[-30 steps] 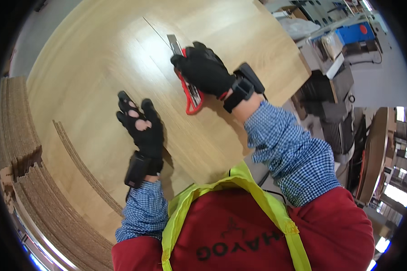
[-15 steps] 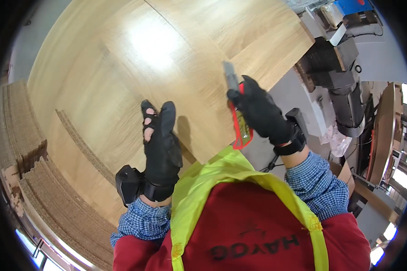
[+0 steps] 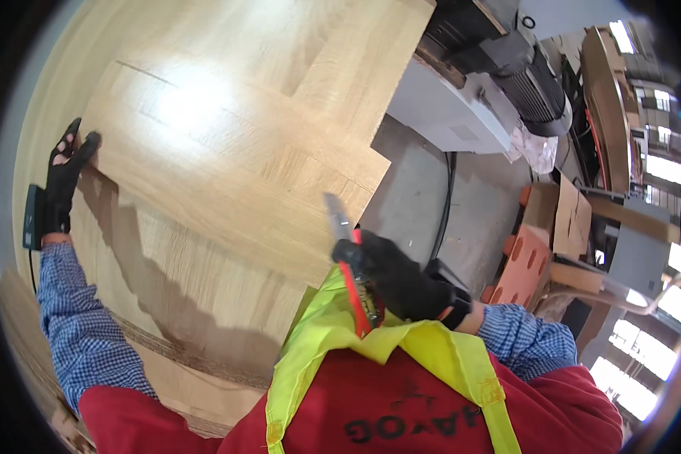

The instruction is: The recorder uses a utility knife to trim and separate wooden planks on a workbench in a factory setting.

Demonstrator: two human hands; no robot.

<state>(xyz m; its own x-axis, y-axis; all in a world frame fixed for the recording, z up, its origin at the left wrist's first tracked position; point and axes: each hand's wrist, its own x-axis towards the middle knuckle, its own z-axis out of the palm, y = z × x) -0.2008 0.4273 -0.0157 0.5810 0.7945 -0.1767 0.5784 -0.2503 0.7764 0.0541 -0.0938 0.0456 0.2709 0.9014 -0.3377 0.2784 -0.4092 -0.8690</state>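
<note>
Knife: one, a red-handled utility knife (image 3: 351, 287) just below the centre of the frame, its single metal blade (image 3: 337, 216) out and pointing to the upper left
Right hand: one black-gloved hand (image 3: 397, 276) right of the frame's lower centre, fingers closed around the knife handle
Left hand: one black-gloved hand (image 3: 66, 174) at the far left of the frame, two digits seen spread apart, their tips beside the left edge of the upper panel; whether they touch it, I cannot tell
Panels: two wood-grain faces, the upper panel (image 3: 234, 159) filling the upper left and centre, the lower panel (image 3: 193, 257) showing beneath it at lower left
Sleeves: two, both blue checked, the left sleeve (image 3: 91, 325) at lower left, the right sleeve (image 3: 526, 337) at lower right
Apron: one, yellow-green (image 3: 431, 344), over a red top (image 3: 401, 393), bottom centre
Motor: one, ribbed and dark (image 3: 533, 94), upper right
</note>
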